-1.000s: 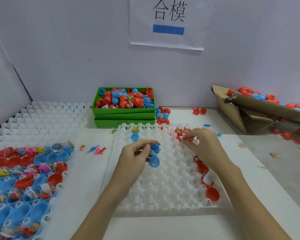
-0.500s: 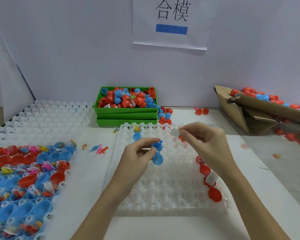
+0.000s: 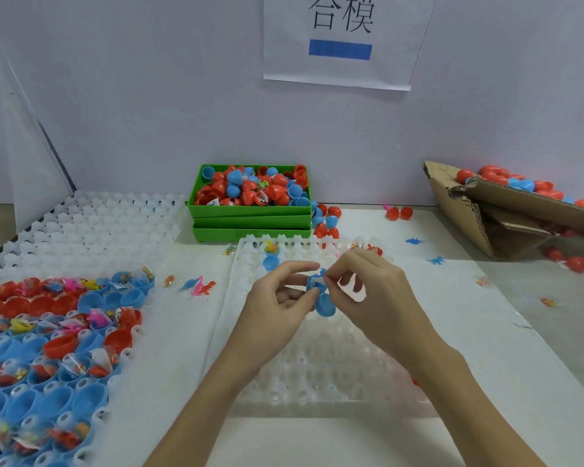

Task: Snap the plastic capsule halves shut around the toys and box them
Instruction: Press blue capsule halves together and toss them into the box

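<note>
White table (image 3: pixel 486 348): green bin (image 3: pixel 250 210) behind; both hands (image 3: pixel 277 305) (image 3: pixel 375 298) pinching blue capsule (image 3: pixel 322 298).

A paper sign (image 3: pixel 343 38) with a blue bar hangs on the wall (image 3: pixel 149 96).

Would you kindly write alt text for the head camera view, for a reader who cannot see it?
Two bare hands meet over a white tray: the left hand holds an open blue capsule while the right hand pinches at its top. Behind sits a green box of red and blue capsules; a cardboard box lies at right.
</note>
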Demonstrator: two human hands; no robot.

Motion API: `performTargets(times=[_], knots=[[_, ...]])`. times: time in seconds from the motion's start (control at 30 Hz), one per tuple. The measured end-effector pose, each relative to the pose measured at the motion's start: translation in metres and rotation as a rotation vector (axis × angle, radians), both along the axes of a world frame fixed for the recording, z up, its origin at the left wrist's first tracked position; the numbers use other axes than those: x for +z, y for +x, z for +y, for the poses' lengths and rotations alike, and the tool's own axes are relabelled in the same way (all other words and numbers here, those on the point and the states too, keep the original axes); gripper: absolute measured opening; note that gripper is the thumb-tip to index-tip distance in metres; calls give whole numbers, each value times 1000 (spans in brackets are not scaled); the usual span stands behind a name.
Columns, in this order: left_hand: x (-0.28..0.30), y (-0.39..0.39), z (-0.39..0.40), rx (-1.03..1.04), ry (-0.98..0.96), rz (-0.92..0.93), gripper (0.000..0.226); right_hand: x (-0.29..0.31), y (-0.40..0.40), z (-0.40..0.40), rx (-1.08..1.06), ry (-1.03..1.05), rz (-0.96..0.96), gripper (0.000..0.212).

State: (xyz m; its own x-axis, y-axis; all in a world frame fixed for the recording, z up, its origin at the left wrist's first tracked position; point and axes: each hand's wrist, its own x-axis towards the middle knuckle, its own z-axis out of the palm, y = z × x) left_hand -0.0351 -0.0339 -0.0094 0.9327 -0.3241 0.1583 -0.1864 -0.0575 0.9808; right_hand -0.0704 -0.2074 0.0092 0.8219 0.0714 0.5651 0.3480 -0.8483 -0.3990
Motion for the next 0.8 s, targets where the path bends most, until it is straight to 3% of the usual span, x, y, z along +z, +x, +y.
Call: performTargets(times=[0.3, 0.5, 0.63, 0.8], knots=[[-3, -2, -1, 27, 76, -114, 13, 1, 1, -1, -22, 129, 164, 9], [-2, 1, 0, 130, 37, -153, 12, 9, -2, -9, 23, 328, 197, 28], [-1, 1, 1, 190, 25, -210, 14, 10, -4, -8, 81, 377, 370, 52], [0, 1, 2, 179, 46, -265, 12, 6, -2, -4, 109, 502, 349, 27]])
